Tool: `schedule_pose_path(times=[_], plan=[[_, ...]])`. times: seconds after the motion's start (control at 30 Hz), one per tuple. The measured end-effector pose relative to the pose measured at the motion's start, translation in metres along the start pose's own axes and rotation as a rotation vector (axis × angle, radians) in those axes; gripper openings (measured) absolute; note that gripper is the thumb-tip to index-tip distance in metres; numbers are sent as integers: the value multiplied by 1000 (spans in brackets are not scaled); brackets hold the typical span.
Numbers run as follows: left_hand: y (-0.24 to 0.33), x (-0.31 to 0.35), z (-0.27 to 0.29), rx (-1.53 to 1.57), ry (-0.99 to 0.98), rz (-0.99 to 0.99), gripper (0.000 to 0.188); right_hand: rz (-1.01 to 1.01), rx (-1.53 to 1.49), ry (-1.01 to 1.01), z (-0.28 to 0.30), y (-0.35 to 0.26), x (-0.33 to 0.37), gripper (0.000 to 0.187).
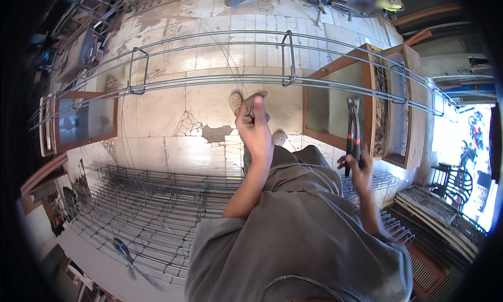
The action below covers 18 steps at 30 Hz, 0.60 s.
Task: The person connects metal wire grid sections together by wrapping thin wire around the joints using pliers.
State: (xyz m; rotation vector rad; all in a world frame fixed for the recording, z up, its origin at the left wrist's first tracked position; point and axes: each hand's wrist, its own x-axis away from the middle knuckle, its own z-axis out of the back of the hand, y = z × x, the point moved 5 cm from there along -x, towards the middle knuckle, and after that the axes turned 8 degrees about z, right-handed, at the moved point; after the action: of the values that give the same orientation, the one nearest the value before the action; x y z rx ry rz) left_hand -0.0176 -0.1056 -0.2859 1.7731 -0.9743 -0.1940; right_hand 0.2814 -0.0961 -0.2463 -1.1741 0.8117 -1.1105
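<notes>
A long cage of steel reinforcing bars [209, 81] with rectangular stirrups [287, 58] runs from left to right in front of me. My left hand [254, 121] is closed just on the near side of the cage, thumb pressed over the curled fingers. Thin wires [229, 61] rise from it across the lower bars; the gripped ends are hidden. At my right side, my right hand [359, 168] is wrapped around the dark handles of a pair of pincers [353, 121] with orange bands. The pincers' jaws point up and away, below the cage in the picture.
Wooden frames with panels [335, 103] [86, 121] stand under both ends of the cage. Behind me lies a stack of finished-looking wire cages [157, 197], with a dark bundle of wire [123, 249] on it. Farther off are a parked motorbike [361, 1] and a bright doorway [474, 160].
</notes>
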Motion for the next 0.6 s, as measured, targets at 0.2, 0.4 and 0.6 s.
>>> schedule_pose_path(times=[0.2,0.4,0.6], plan=[[30,14,-35,-623,-50,-256,39,-115,-206,336,24,41,56,24],[28,13,-51,-816,-28,-331,41,-1,-224,327,39,39,52,27],[28,24,-55,-696,-101,-182,39,15,-208,25,7,43,48,22]])
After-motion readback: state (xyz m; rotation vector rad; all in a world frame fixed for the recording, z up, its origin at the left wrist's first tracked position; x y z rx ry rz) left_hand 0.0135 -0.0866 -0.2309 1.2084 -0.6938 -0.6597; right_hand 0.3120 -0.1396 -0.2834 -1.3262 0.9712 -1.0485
